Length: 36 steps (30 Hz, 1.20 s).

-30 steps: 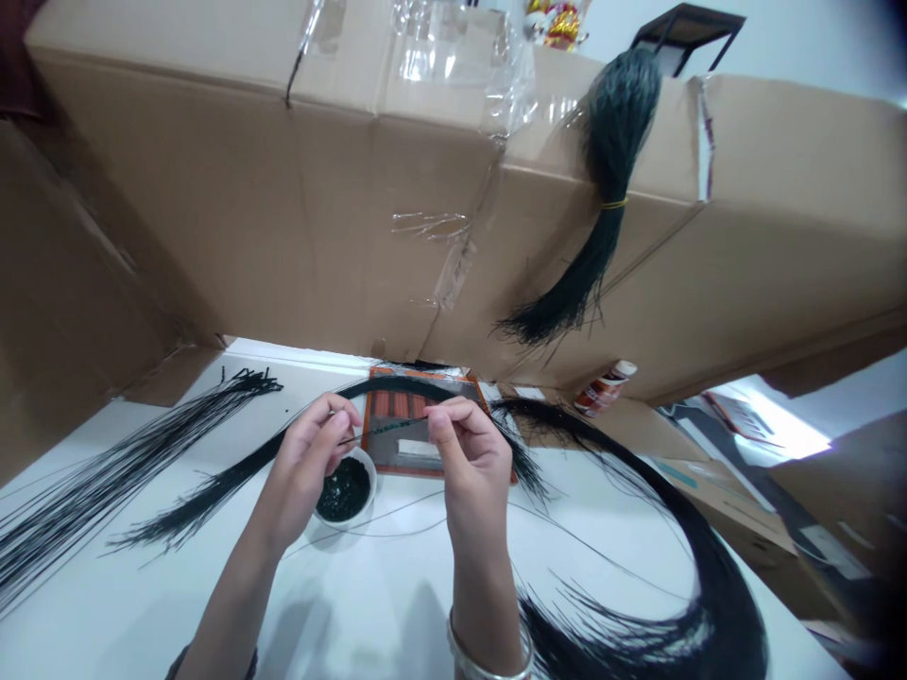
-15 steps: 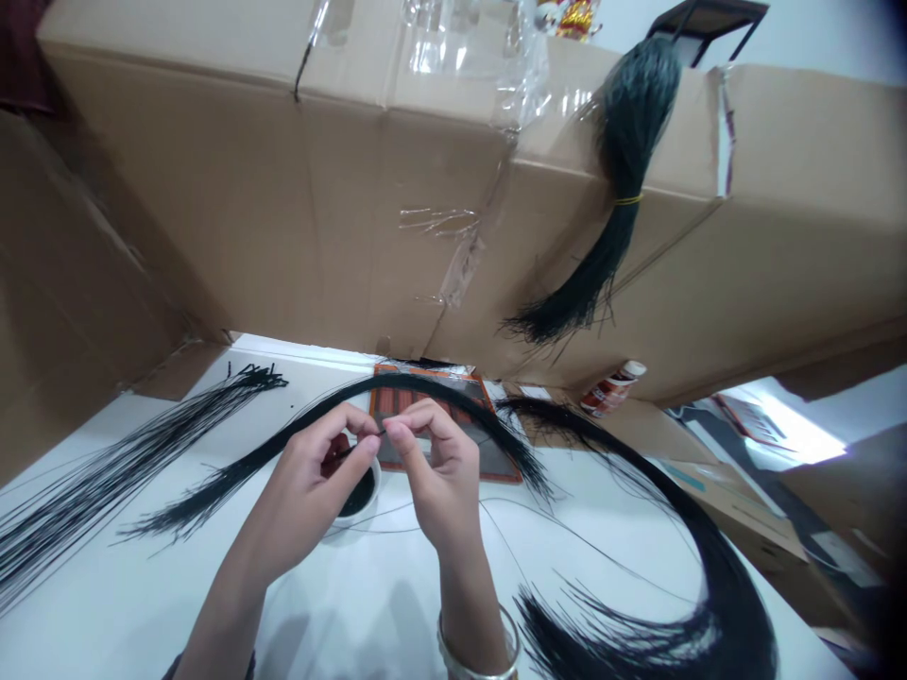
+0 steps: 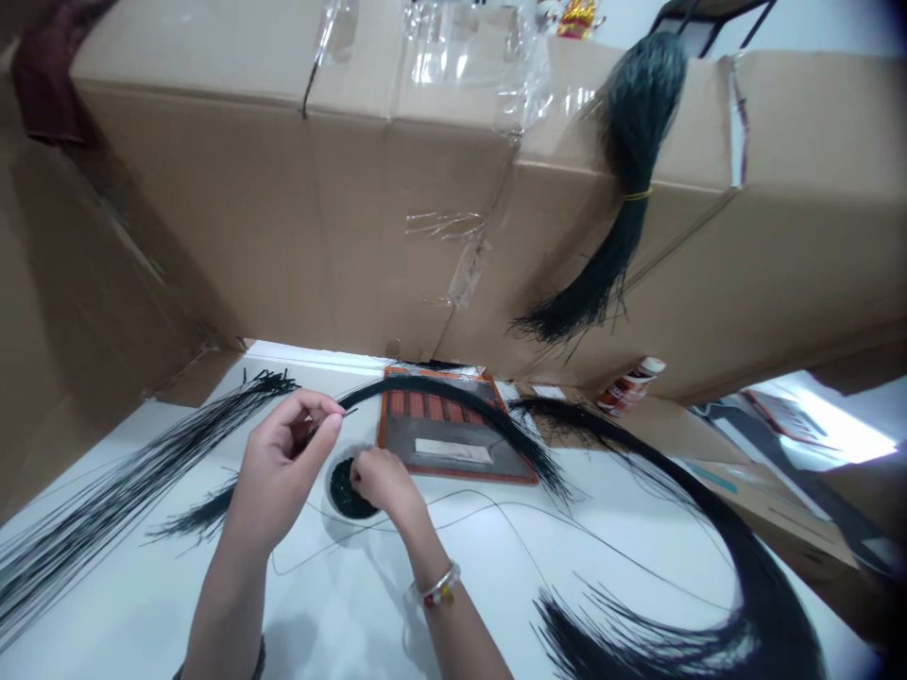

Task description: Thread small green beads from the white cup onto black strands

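Observation:
Between its thumb and forefinger, my left hand (image 3: 283,458) pinches a thin dark strand (image 3: 350,412) whose short end sticks out to the right. My right hand (image 3: 383,480) reaches over a white round cup (image 3: 332,499) filled with small dark green pieces (image 3: 347,491). Its fingers are curled together at the cup's contents, and what they hold, if anything, is hidden. A curved bundle of dark strands (image 3: 418,383) passes behind my left hand. Another bundle, with thicker tips, lies at the left (image 3: 177,444).
A large black bundle (image 3: 737,567) curves along the right side of the white table (image 3: 340,614). An orange-edged board (image 3: 460,463) lies behind the cup. A red bottle (image 3: 630,387) leans near the cardboard wall (image 3: 354,236), where a tied green bundle (image 3: 630,189) hangs.
My right hand has left my left hand's fingertips and moved down and left to the cup. My left hand has shifted left and slightly up. The view has shifted slightly.

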### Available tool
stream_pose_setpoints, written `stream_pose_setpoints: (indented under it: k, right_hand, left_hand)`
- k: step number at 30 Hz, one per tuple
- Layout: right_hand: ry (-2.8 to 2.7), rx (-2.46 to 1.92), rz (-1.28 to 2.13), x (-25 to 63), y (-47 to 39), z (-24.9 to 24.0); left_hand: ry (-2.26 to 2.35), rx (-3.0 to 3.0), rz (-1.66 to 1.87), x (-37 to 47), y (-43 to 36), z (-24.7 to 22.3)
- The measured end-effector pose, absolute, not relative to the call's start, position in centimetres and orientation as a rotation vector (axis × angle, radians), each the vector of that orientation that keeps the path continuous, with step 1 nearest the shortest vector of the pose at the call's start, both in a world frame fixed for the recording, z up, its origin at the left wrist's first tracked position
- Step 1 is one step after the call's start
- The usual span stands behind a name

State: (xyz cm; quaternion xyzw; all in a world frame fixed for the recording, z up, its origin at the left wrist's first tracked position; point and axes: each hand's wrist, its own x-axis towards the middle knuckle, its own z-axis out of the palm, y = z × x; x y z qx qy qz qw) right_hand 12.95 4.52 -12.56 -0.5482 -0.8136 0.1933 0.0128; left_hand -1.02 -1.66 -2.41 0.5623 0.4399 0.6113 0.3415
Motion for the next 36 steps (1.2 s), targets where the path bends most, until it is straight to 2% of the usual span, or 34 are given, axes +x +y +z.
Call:
stream_pose_setpoints:
  k: [4, 17, 26, 31, 36]
  right_hand:
    - [-2.664, -1.713, 0.664, 11.8, 4.7, -14.1]
    - [-2.747, -1.711, 0.701, 12.0, 4.7, -13.7]
    - [-2.513, -1.847, 0.722, 11.5, 4.6, -14.4]
    - [-2.334, -1.653, 0.873, 12.2, 4.8, -14.8]
    - [-1.994, -1.228, 1.078, 14.6, 5.1, -12.1]
  left_hand:
    - [1.113, 1.489, 1.567, -1.4, -1.7, -2.1]
    - [1.093, 1.484, 1.568, -1.3, -1.8, -1.9]
    - [1.122, 1.409, 1.568, -0.8, -2.2, -1.4]
    - [1.143, 1.344, 1.613, -0.6, -2.3, -1.3]
    - [1.146, 1.347, 1.565, -0.8, -2.1, -1.6]
